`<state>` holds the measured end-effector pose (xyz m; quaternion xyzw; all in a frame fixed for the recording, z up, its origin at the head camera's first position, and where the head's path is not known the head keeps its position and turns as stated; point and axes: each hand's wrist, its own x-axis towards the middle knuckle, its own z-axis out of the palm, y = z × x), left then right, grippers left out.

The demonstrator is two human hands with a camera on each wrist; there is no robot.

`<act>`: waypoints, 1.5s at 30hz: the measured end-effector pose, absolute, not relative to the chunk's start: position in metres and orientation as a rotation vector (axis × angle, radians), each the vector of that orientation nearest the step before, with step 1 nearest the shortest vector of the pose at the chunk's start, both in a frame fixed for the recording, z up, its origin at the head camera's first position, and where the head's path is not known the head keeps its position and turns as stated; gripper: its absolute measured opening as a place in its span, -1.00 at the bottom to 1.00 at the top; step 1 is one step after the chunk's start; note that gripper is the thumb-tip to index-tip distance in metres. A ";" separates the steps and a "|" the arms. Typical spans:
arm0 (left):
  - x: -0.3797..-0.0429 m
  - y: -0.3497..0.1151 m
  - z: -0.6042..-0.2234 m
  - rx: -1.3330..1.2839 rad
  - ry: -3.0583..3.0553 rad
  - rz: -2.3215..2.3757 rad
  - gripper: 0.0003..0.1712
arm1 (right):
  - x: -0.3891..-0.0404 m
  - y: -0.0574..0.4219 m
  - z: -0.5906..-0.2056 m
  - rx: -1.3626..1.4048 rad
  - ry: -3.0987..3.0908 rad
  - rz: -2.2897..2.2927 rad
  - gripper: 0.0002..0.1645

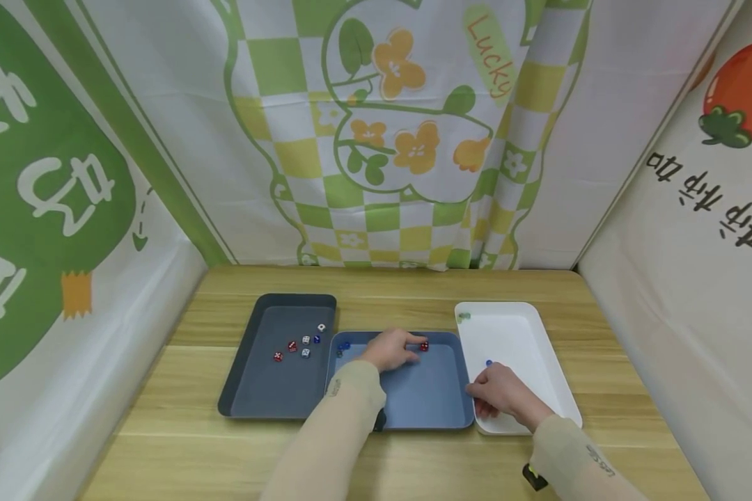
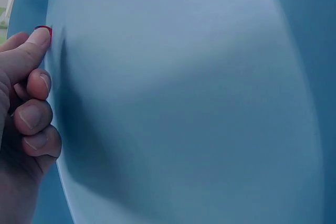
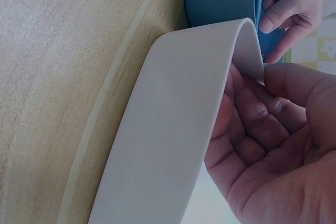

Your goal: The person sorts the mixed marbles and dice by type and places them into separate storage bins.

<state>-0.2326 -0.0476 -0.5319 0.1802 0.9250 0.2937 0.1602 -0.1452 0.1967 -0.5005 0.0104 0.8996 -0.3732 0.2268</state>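
My left hand is over the blue tray. Its extended index finger reaches a red die by the far wall. The thumb is on the near side of that die, apart from the index finger, and partly covers the die in the left wrist view. At the left side of the white tray, my right hand holds the rim, with curled fingers inside the wall. Just beyond that hand, a small blue die lies in the white tray.
A dark grey tray on the left holds several red, white and blue dice. Blue dice lie in the blue tray's far left corner. All three trays stand on a wooden table. A patterned curtain hangs behind.
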 end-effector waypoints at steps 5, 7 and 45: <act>-0.231 -0.048 -0.529 0.519 2.637 0.794 -0.50 | -0.146 0.197 -0.502 0.019 2.481 -1.026 -0.60; -0.230 -0.049 -0.528 0.521 2.655 0.774 -0.55 | -0.146 0.197 -0.502 0.020 2.479 -1.024 -0.60; -0.230 -0.068 -0.516 0.537 2.713 0.874 -0.79 | -0.146 0.198 -0.502 0.010 2.480 -1.045 -0.59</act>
